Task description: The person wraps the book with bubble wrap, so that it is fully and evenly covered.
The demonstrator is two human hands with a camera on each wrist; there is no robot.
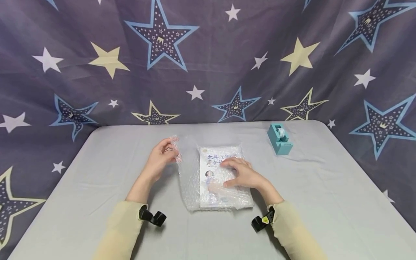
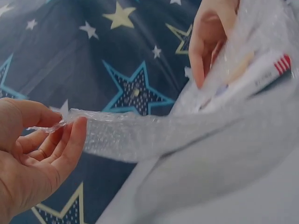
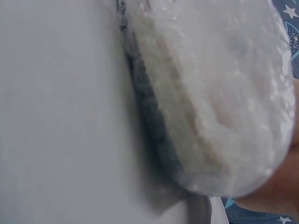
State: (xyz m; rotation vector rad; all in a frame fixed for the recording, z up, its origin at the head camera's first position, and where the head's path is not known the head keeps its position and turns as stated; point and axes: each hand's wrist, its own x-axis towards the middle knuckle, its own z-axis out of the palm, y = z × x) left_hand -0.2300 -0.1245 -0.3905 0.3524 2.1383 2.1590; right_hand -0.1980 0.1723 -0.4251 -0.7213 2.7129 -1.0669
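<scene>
Your left hand (image 1: 160, 159) pinched bubble wrap (image 1: 189, 184), best drawn taut; your loosely spread, empty right hand (image 1: 242, 173) overlay the illustrated book (image 1: 211, 175).

Place: curtained tabletop setting, home or studio unclear | star-print cloth (image 1: 211, 72) beyond left hand (image 1: 162, 155) and right hand (image 1: 242, 172) | pale table (image 1: 97, 173) beneath both

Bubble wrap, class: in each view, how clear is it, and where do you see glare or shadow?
Head view: bubble wrap fairly clear, with small glints across the book; left wrist view: its lower sweep looks soft and grey; right wrist view: blurred, bright highlights along its right edge, dark shadow beside it on the table.
</scene>
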